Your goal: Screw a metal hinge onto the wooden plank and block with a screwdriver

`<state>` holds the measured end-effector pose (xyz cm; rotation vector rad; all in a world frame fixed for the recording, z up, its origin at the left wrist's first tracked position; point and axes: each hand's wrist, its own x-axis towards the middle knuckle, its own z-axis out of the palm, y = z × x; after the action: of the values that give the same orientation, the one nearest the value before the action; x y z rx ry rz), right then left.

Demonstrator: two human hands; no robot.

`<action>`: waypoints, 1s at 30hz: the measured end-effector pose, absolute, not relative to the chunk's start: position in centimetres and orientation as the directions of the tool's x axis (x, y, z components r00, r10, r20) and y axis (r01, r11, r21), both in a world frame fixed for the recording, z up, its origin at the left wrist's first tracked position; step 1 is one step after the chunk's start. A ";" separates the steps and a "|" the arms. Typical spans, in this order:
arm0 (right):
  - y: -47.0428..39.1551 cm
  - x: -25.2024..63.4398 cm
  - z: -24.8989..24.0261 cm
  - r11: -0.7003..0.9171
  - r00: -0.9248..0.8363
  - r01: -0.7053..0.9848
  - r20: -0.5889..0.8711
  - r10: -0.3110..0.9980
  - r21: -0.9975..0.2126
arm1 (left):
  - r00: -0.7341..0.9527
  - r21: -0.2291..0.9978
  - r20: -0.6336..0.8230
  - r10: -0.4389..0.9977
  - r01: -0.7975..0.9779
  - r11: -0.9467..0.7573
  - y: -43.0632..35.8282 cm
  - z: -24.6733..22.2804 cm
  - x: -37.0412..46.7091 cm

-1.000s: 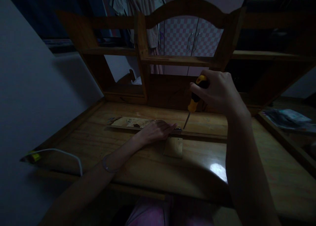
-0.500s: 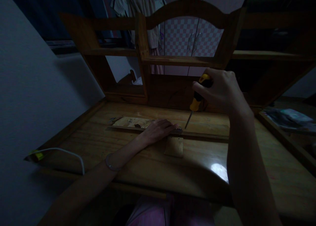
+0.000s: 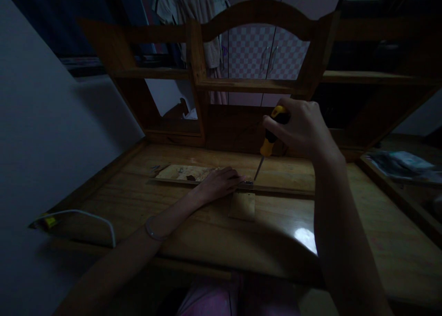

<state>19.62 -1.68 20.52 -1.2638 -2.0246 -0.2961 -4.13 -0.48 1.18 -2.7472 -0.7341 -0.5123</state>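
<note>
My right hand [image 3: 304,127] is closed around the yellow-and-black handle of a screwdriver [image 3: 267,146]. Its shaft slants down to the left, and the tip is at or just above the right end of a small dark metal piece [image 3: 248,183]; contact is hard to make out. My left hand [image 3: 221,183] lies flat across a long narrow wooden board [image 3: 286,181], fingers stretched to the right, fingertips by the metal piece. Left of that hand, the board's surface looks torn and flaked. In front of the board lies a small square wooden piece [image 3: 242,207] with a little hole.
The wooden desk [image 3: 196,237] carries a shelf unit [image 3: 248,84] along its back. A white cable [image 3: 86,213] curves over the left front edge, near a yellow item [image 3: 50,221]. Papers or bags [image 3: 404,166] lie beyond the right edge. The room is dim.
My right hand has moved slightly left and down with the screwdriver, bringing the tip to the metal piece. My left hand stays on the board. The view has shifted a little.
</note>
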 end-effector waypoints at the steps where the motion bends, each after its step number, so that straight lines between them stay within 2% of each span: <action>1: -1.7 19.6 20.5 0.496 -0.259 0.850 0.680 0.686 -0.177 | 0.808 -0.132 0.393 0.439 0.522 -0.843 -0.4 1.1 -4.2; 9: -1.8 19.8 20.6 0.508 -0.263 0.846 0.700 0.664 -0.164 | 0.800 -0.070 0.383 0.462 0.524 -0.849 -0.7 1.3 -4.1; 16: -2.0 20.1 20.8 0.488 -0.240 0.856 0.701 0.671 -0.173 | 0.834 -0.181 0.403 0.377 0.477 -0.860 -1.1 1.3 -3.5; 24: -1.8 19.7 20.5 0.503 -0.267 0.839 0.649 0.712 -0.208 | 0.837 -0.071 0.367 0.405 0.460 -0.885 -1.0 1.1 -3.5; 30: -1.8 19.2 20.4 0.499 -0.293 0.847 0.622 0.726 -0.183 | 0.832 -0.070 0.394 0.392 0.452 -0.889 -0.7 1.0 -3.7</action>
<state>19.23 -1.83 20.41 -1.2854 -2.0867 -0.2369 -3.66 -0.69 0.97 -2.8512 -0.6615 -0.5617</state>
